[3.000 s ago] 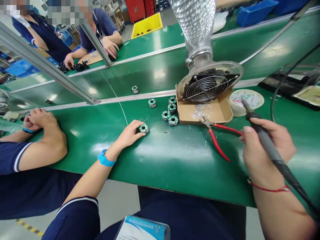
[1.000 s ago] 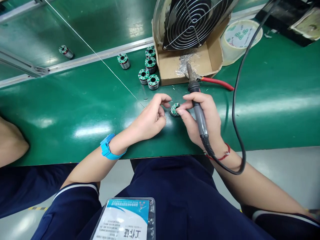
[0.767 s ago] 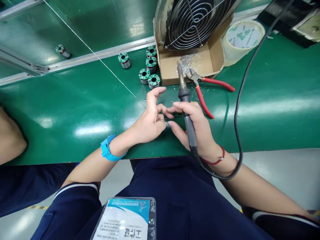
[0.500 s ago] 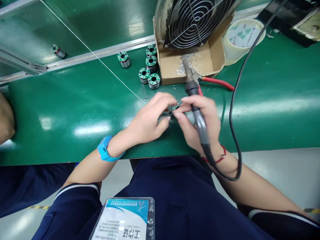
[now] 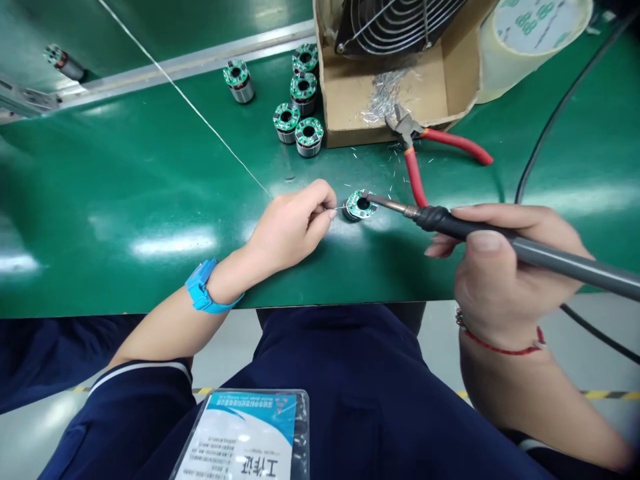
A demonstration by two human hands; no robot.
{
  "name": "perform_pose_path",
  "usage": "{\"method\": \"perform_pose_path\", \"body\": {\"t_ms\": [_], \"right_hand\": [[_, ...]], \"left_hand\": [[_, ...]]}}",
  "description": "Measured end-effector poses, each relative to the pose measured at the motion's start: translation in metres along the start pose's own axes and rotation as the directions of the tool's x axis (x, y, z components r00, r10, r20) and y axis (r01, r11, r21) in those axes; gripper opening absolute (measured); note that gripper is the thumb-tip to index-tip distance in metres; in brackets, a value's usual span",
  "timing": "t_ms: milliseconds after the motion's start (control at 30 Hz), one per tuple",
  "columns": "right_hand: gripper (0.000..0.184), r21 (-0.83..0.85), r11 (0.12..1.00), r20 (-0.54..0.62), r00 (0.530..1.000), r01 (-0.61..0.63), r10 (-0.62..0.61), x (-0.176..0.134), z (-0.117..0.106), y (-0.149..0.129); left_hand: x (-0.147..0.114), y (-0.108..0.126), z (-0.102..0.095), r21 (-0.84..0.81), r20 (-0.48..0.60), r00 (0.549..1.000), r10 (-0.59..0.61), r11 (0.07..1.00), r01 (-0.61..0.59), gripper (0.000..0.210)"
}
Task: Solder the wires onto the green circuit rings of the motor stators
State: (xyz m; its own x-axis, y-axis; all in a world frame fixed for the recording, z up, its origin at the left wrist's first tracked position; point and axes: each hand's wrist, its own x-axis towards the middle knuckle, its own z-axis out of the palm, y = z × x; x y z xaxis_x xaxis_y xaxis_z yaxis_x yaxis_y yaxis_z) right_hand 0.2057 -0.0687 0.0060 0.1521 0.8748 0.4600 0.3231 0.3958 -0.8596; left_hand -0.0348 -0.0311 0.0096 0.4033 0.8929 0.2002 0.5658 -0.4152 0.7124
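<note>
Between my hands a small motor stator with a round green circuit board [image 5: 361, 205] stands on the green bench. My left hand [image 5: 300, 223] is closed in a pinch on thin solder wire [image 5: 210, 129]; the wire's short end reaches the board's left edge, and its long part runs up to the far left. In my right hand [image 5: 515, 260] is a soldering iron [image 5: 465, 230], gripped by its dark handle. The iron's tip lies at the upper right of the board's centre hole, seemingly touching the board.
Several like stators [image 5: 309, 137] stand behind, with another [image 5: 63, 62] far left. Red-handled cutters [image 5: 416, 153] rest against a cardboard box [image 5: 345, 137] holding wire clippings and a fan [image 5: 400, 27]. A large tape roll [image 5: 535, 40] stands right of it; the iron's cable [image 5: 565, 100] crosses the bench.
My right hand has moved right and swung the soldering iron from pointing away to pointing left, its tip now at the board. My left hand has drawn slightly left, pinching the wire.
</note>
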Motion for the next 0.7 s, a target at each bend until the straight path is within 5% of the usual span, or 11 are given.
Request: {"method": "perform_pose_path", "body": {"t_ms": [400, 600, 700], "right_hand": [[0.021, -0.058, 0.995, 0.043, 0.996, -0.077, 0.080, 0.000, -0.007, -0.004], [0.018, -0.069, 0.996, 0.069, 0.995, -0.061, 0.066, 0.005, -0.009, -0.008], [0.017, -0.069, 0.996, 0.103, 0.993, -0.054, 0.060, 0.009, -0.009, -0.006]], "left_hand": [[0.007, 0.002, 0.010, -0.012, 0.000, 1.000, -0.017, 1.000, 0.017, 0.015], [0.012, 0.000, 0.016, -0.104, 0.026, 0.993, -0.118, 0.987, 0.120, 0.011], [0.015, -0.005, 0.017, -0.161, 0.082, 0.989, -0.120, 0.978, 0.132, 0.025]]}}
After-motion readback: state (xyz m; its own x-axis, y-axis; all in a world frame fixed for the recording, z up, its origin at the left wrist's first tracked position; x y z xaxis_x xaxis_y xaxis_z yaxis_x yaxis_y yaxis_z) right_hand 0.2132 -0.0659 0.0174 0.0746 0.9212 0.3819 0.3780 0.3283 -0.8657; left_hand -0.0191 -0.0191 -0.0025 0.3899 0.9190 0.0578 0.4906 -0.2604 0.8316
